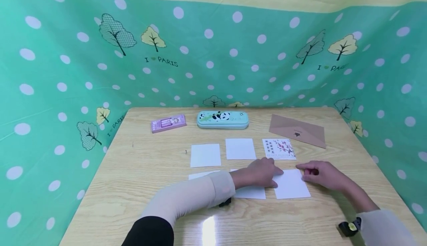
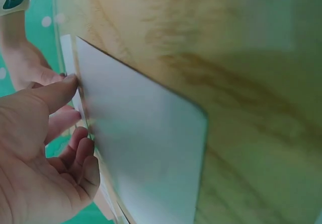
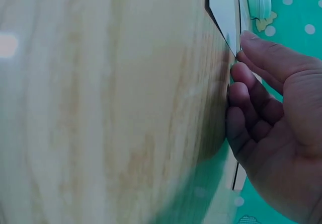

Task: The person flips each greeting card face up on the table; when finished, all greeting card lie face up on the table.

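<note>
A white square card lies flat on the table between my two hands. My left hand touches its left edge with thumb and index fingertips apart, its other fingers bent inward. At the right edge and upper right corner, my right hand touches it with thumb and index finger, the other fingers curled; no clear pinch shows. Under my left wrist, a second white card is partly covered. Another white card shows only a strip above my left sleeve. Behind the hands lies a card printed with blossoms and characters.
Two more white cards lie in the back row. Behind them are a purple box, a turquoise panda pencil case and a brown envelope. A green dotted cloth hangs around the wooden table.
</note>
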A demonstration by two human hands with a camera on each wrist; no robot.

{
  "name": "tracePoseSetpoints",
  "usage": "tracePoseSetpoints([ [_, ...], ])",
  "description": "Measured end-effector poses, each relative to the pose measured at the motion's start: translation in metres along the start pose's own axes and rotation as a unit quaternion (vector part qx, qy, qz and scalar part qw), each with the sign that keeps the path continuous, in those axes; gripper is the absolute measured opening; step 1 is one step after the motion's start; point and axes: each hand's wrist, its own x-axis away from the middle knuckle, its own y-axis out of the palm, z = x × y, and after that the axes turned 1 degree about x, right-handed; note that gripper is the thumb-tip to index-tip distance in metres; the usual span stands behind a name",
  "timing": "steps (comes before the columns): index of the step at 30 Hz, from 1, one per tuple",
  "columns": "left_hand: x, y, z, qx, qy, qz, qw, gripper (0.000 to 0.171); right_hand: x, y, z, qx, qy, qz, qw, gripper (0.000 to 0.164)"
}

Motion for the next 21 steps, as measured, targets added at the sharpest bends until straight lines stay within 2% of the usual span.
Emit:
tracePoseSetpoints([
  [6, -0.0016, 0.0023, 0.0003, 0.007, -0.013, -0.005, 0.9999, 0.055, -0.0009, -0.001, 0.001, -0.027, 0.024, -0.014, 0.999, 0.034],
  [10, -0.0032, 0.0013, 0.0028, -0.019, -0.018, -0.013, 0.9996, 0.055, -0.0043, -0.0013, -0.0008, -0.054, 0.037, -0.025, 0.998, 0.031],
  [14, -0.0047, 0.0023, 0.0046, -0.046, -0.01, -0.01, 0.9989, 0.053, -0.0071, -0.0007, -0.0019, -0.073, 0.03, -0.028, 0.996, 0.027],
  [21, -0.0052, 0.0037, 0.0053, -0.052, -0.01, -0.009, 0.9986, 0.052, -0.0065, -0.0035, -0.0011, -0.109, 0.004, -0.051, 0.993, 0.033],
])
